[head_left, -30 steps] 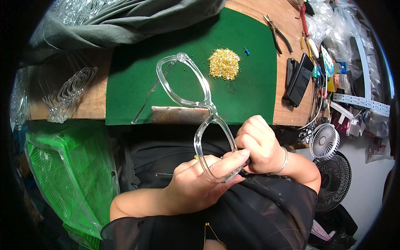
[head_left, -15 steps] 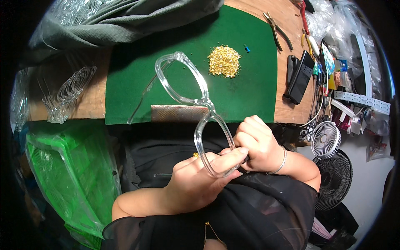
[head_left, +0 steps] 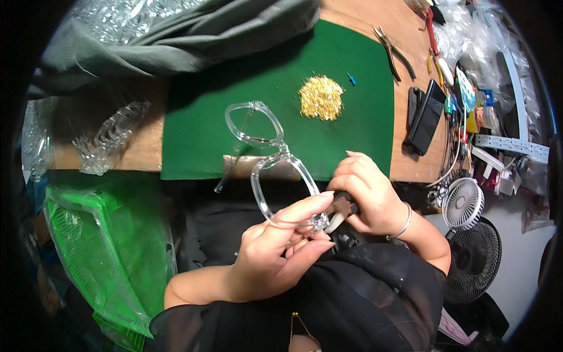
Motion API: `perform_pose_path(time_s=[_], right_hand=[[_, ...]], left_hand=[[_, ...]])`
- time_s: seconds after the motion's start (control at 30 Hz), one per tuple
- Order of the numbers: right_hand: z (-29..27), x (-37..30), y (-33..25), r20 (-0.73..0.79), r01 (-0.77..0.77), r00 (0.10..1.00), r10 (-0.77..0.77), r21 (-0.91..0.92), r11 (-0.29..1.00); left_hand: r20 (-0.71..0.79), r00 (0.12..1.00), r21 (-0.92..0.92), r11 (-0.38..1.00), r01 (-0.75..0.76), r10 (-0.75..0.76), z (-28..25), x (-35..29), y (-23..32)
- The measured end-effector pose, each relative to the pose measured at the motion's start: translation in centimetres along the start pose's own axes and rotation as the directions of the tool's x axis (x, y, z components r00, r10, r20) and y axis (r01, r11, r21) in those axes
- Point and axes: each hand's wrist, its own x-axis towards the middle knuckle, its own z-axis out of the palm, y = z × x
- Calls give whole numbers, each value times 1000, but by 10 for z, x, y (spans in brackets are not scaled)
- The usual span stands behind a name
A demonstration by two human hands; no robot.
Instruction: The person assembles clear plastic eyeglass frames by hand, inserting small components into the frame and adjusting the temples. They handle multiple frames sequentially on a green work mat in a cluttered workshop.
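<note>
My left hand (head_left: 267, 258) pinches a clear plastic eyeglass frame (head_left: 284, 149) near the hinge corner of its closer rim. The frame stands tilted up, with the other rim and one temple reaching out over the green mat (head_left: 199, 117). My right hand (head_left: 369, 190) is closed around a dark tool (head_left: 345, 203) right beside that hinge corner. Its kind is hidden by my fingers. A heap of tiny gold-coloured parts (head_left: 321, 98), too small to name, lies on the mat, with a small blue-handled piece (head_left: 352, 79) beside it.
Several clear frames (head_left: 108, 138) stand at the left, below grey cloth (head_left: 176, 50). On the right are pliers (head_left: 393, 53), a black phone (head_left: 427, 117), cables and a white fan (head_left: 463, 203). A green crate (head_left: 111, 252) in plastic stands lower left.
The eyeglass frame has turned and dropped closer to me, bringing its hinge corner into sight. My right hand has turned, and more of the dark tool shows at that corner.
</note>
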Motion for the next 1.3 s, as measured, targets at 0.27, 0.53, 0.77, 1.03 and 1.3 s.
perform_pose_path(time_s=[0.27, 0.53, 0.77, 1.03, 1.3], right_hand=[[27, -3, 22, -16, -252, 968, 252, -106, 962], [35, 17, 42, -104, -284, 959, 265, -292, 913], [29, -3, 35, -96, -303, 953, 287, -290, 908], [38, 11, 81, -303, -457, 854, 422, -53, 888], [44, 11, 80, -288, -444, 870, 400, -106, 890]], left_hand=[[86, 983, -406, 895, 184, -163, -21, 20, 41], [-6, 989, -377, 916, 136, -150, -22, 22, 40], [-157, 966, -78, 973, -218, 204, -27, 11, 26], [30, 953, 72, 951, -302, 300, -31, 23, 11], [-138, 980, 285, 953, -99, 143, -25, 20, 2]])
